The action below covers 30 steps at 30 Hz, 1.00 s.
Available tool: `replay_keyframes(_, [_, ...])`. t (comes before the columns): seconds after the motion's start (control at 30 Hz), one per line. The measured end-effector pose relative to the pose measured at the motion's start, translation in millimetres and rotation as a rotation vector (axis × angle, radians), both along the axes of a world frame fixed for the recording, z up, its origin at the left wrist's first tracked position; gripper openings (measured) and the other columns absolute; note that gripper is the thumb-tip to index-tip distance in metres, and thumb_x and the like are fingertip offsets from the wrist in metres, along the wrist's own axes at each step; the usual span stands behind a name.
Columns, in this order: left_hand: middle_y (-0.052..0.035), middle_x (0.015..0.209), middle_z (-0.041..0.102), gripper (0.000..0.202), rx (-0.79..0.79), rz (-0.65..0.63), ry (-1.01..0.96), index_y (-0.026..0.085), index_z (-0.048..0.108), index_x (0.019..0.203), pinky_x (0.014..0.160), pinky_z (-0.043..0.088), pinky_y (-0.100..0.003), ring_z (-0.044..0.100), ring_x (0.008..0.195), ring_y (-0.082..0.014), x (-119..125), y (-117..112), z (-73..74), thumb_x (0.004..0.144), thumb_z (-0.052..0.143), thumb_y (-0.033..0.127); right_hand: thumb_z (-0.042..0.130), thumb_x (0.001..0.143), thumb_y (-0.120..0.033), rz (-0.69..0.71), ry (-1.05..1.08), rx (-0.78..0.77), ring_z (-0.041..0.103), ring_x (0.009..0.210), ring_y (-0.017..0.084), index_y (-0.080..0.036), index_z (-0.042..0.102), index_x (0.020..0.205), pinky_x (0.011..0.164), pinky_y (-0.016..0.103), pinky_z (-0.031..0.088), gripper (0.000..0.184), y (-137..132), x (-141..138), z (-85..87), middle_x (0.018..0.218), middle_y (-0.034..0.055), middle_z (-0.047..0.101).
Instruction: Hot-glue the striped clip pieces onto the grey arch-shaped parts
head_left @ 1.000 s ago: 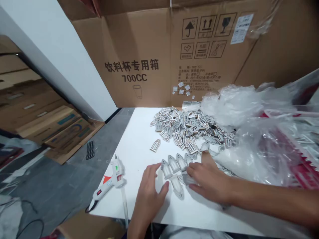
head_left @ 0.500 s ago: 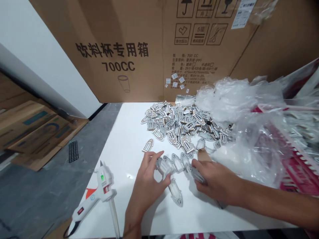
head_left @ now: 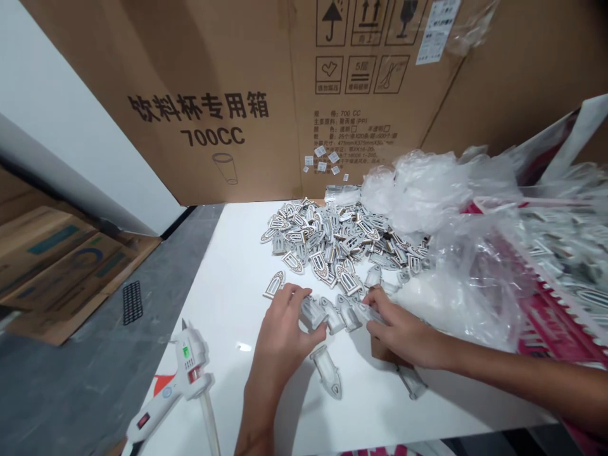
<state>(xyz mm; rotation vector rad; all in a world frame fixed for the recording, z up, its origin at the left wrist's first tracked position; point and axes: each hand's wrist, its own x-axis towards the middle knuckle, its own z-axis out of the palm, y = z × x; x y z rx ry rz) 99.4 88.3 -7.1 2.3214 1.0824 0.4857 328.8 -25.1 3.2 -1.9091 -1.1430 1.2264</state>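
Observation:
My left hand rests on the white table with fingers curled round the left end of a short row of grey arch-shaped pieces. At the row's right end my right hand pinches one of those pieces between thumb and fingertips. A single arch piece lies just below the row, between my wrists. Another lone piece lies above my left fingers. Behind the row spreads a big heap of the same arch pieces.
A white hot glue gun lies at the table's front left corner. Crumpled clear plastic bags with more pieces fill the right side. A large cardboard box stands behind the table. Flattened cartons lie on the grey floor at left.
Both hands have closed in on the row of arch pieces, my left fingers curling round its end. The view has shifted, so the glue gun sits lower left.

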Motion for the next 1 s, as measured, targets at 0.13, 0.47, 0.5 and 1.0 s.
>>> replay_keyframes(0.13, [-0.0075, 0.124, 0.063, 0.049, -0.004, -0.098, 0.097, 0.024, 0.061, 0.125, 0.097, 0.058, -0.046, 0.062, 0.117, -0.0299, 22, -9, 5.6, 0.08, 0.08, 0.025, 0.057, 0.088, -0.028, -0.023, 0.07, -0.063, 0.053, 0.071, 0.018, -0.024, 0.049, 0.116, 0.067, 0.032, 0.04, 0.029, -5, 15, -5.0, 0.074, -0.0059, 0.053])
replay_keyframes(0.47, [-0.0081, 0.116, 0.066, 0.04, 0.0, -0.116, 0.191, 0.023, 0.062, 0.113, 0.093, 0.056, -0.048, 0.061, 0.114, -0.0332, 34, -8, 1.1, 0.077, 0.08, 0.02, 0.069, 0.093, -0.037, -0.173, 0.57, -0.135, 0.07, 0.093, 0.021, -0.023, 0.058, 0.107, 0.088, 0.037, 0.057, 0.023, -15, 11, 11.3, 0.101, 0.005, 0.07])
replay_keyframes(0.5, [-0.0074, 0.115, 0.066, 0.042, 0.009, -0.116, 0.139, 0.023, 0.062, 0.114, 0.096, 0.056, -0.048, 0.061, 0.113, -0.0323, 34, -7, 1.7, 0.077, 0.081, 0.02, 0.066, 0.096, -0.043, -0.197, 0.625, -0.146, 0.072, 0.096, 0.022, -0.023, 0.059, 0.108, 0.091, 0.04, 0.058, 0.025, -15, 12, 13.7, 0.104, 0.0071, 0.071])
replay_keyframes(1.0, [-0.0098, 0.115, 0.07, 0.04, 0.028, -0.208, 0.206, 0.021, 0.06, 0.112, 0.093, 0.054, -0.047, 0.062, 0.115, -0.0344, 78, -21, 3.9, 0.079, 0.082, 0.019, 0.05, 0.104, -0.07, -0.382, 0.783, -0.161, 0.073, 0.094, 0.023, -0.021, 0.062, 0.107, 0.095, 0.043, 0.058, 0.051, -31, 22, 17.6, 0.103, 0.0106, 0.074])
